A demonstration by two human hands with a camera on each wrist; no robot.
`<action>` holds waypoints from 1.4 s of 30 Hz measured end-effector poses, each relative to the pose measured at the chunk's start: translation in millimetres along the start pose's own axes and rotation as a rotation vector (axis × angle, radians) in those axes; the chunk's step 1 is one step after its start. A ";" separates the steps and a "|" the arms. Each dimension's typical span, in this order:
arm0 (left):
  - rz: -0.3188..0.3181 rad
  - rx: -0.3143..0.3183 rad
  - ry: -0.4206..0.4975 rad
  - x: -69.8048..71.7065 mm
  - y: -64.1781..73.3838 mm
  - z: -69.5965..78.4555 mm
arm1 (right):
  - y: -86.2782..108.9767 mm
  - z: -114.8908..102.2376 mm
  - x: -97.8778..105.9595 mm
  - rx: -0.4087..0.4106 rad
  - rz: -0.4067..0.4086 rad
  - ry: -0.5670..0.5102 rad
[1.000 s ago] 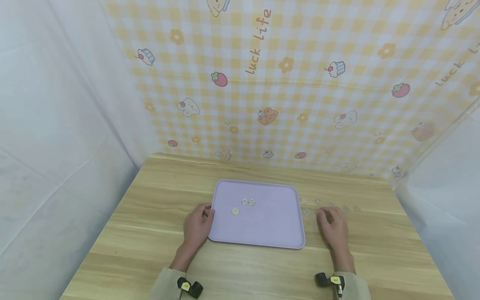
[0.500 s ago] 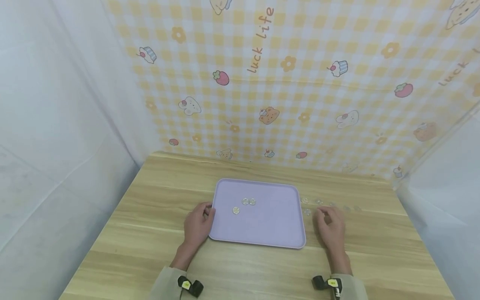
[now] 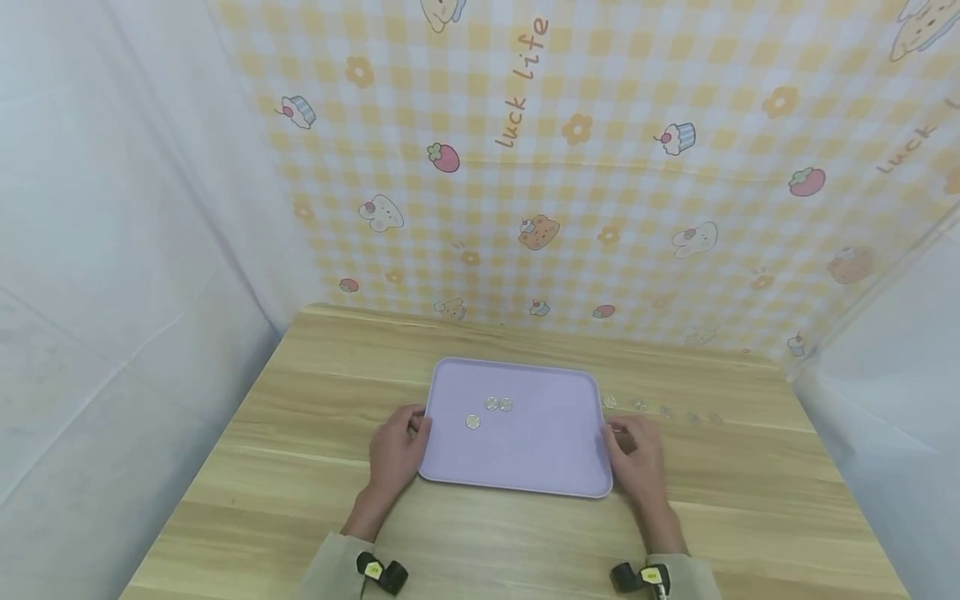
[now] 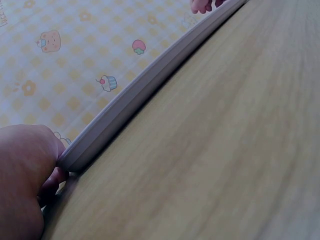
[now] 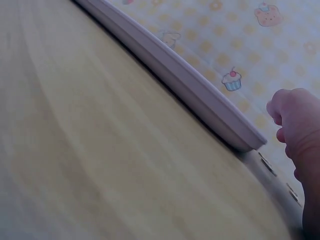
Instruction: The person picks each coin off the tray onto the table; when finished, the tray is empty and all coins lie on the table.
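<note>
Checked backdrop (image 3: 555,192), white drapes (image 3: 112,208), wooden table (image 3: 510,537)

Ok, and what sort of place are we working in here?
Probably a makeshift recording booth rather than a lived-in room: a wood-grain table backed by a yellow checked cloth with cartoon prints, plain white sheeting on both sides, and wrist cameras over the sleeves.

One tray (image 3: 551,450) lay on one tabletop (image 3: 495,542), holding three discs (image 3: 472,422) nearer its left edge. At least five more discs (image 3: 666,412) showed beyond its right edge. Two hands (image 3: 397,450) and two wrist cameras (image 3: 393,576) appeared.
</note>
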State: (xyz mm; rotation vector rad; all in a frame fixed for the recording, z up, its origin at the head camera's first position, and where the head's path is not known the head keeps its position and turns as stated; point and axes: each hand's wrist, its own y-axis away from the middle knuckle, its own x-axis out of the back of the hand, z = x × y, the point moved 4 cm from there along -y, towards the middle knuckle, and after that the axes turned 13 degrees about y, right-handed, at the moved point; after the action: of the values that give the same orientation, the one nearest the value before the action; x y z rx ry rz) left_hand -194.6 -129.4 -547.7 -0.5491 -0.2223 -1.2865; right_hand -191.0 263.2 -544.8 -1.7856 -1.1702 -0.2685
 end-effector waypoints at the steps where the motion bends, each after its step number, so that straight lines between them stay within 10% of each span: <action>1: 0.001 0.000 0.002 0.1 0.2 0.2 | 0.3 -1.2 -1.3 0.004 -0.006 0.000; 19: -0.003 -0.015 -0.009 -1.2 -3.4 -2.8 | -10.3 -37.5 -20.3 0.126 -0.035 -0.009; 42: 0.008 -0.008 0.002 0.9 -0.8 -1.0 | -33.1 -110.9 -91.1 0.143 -0.212 0.027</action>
State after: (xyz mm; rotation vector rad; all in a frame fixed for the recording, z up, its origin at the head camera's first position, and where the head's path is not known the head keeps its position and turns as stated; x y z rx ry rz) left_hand -195.2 -130.8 -548.0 -0.5545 -0.2130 -1.2806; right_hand -232.2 123.4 -523.1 -1.5323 -1.3278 -0.3232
